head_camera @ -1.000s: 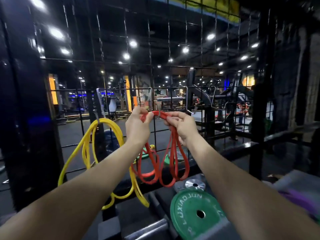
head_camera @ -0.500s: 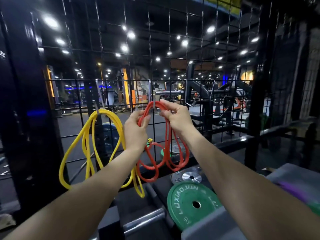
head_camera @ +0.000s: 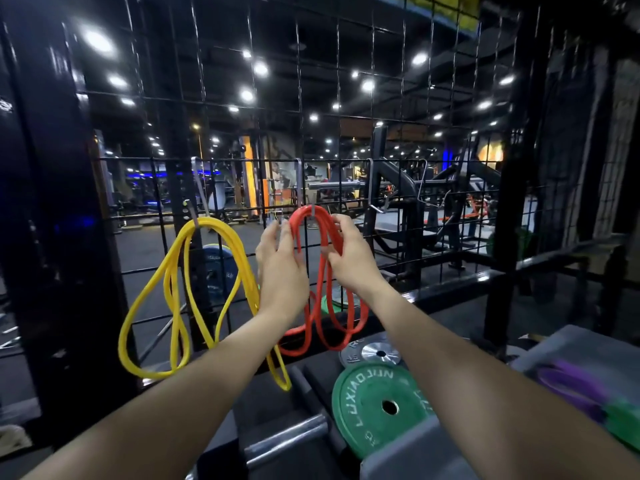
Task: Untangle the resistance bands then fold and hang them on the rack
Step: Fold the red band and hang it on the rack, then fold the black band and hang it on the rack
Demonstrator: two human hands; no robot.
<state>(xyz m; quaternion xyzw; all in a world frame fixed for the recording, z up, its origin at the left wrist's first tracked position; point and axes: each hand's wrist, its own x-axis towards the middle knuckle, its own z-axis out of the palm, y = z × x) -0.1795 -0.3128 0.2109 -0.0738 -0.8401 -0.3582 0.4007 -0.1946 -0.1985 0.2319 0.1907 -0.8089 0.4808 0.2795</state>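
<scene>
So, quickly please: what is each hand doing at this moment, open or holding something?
Left hand: fingers on the red band, but whether it really grips cannot be told.
Right hand: holding the red band, fingers curled round its strands.

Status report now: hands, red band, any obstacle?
Left hand and right hand both grip red band, looped over hook. Yellow band hangs alongside. Nothing blocking.

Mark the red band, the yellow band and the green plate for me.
red band (head_camera: 360, 311): head view, right hanging loop.
yellow band (head_camera: 145, 296): head view, left outer strand.
green plate (head_camera: 360, 400): head view, face left of its hole.
</scene>
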